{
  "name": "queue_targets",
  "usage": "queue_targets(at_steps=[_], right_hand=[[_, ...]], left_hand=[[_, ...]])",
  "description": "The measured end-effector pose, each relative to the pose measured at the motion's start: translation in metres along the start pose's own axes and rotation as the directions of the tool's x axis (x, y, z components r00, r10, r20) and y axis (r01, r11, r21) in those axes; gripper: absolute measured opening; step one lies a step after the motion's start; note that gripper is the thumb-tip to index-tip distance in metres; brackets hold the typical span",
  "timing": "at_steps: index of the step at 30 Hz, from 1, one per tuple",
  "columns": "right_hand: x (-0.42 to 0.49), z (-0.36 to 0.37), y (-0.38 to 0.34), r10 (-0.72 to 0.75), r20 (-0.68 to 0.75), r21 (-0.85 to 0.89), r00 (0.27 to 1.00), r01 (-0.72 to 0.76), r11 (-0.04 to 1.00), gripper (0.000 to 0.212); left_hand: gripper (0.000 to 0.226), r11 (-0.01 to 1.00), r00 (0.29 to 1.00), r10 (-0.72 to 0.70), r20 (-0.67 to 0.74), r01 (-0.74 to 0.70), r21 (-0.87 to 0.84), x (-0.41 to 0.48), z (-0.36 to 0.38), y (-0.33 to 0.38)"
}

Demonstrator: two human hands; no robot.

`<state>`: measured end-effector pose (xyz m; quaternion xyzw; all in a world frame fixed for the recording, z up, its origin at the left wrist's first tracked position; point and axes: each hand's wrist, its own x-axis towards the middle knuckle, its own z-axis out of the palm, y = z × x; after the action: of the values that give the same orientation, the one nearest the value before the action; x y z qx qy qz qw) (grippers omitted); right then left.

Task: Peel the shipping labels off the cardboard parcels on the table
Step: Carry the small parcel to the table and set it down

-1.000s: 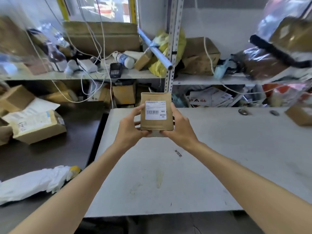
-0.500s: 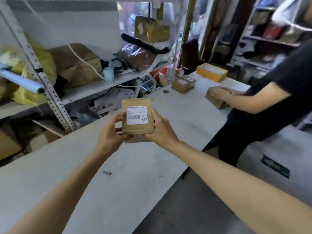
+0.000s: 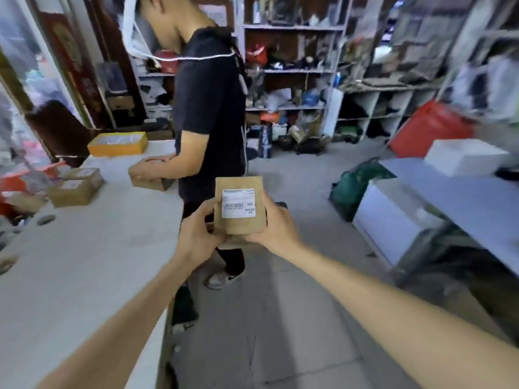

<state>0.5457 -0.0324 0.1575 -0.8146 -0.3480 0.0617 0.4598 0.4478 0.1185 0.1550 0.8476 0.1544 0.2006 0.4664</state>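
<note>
I hold a small brown cardboard parcel (image 3: 238,224) upright in front of me, over the floor to the right of the white table (image 3: 70,262). A white shipping label (image 3: 238,203) with a barcode is stuck flat on its facing side. My left hand (image 3: 198,238) grips the parcel's lower left edge, thumb on the front. My right hand (image 3: 276,224) holds its right side and bottom. Two more cardboard parcels (image 3: 75,186) with labels sit at the table's far left.
A person in a black shirt (image 3: 210,108) stands close ahead at the table's edge, handling another parcel (image 3: 150,179). A yellow box (image 3: 118,144) lies at the table's far end. A grey counter (image 3: 449,209) with a white box (image 3: 466,157) is on the right. Cluttered shelves (image 3: 295,71) stand behind.
My view has swung far to the right, away from the shelf wall toward the room. The parcel has left the table and is over the floor. Both hands keep the same grip.
</note>
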Motion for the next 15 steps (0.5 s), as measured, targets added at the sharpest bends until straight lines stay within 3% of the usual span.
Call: queue_targets(at_steps=[3,6,11,15], right_hand=[[-0.036,-0.073,0.045,0.121,-0.154,-0.081,0.981,-0.134,0.988,0.089],[-0.091,-0.144,0.085,0.225,-0.311,-0.101,0.924,-0.267,0.958,0.089],[-0.200,-0.229,0.113,0.357,-0.508,-0.099,0.784,-0.464,0.880,0.086],[-0.272,-0.260,0.112,0.424,-0.667,-0.047,0.613,-0.603,0.797,0.086]], left_hand=[[0.076,0.997,0.983,0.076,0.166,-0.070,-0.046,0.014,0.079,0.049],[0.070,0.983,0.923,0.180,0.341,-0.158,-0.093,0.014,0.164,0.096],[0.073,0.949,0.752,0.317,0.578,-0.249,-0.196,-0.015,0.283,0.159],[0.073,0.900,0.595,0.436,0.676,-0.312,-0.305,-0.050,0.346,0.197]])
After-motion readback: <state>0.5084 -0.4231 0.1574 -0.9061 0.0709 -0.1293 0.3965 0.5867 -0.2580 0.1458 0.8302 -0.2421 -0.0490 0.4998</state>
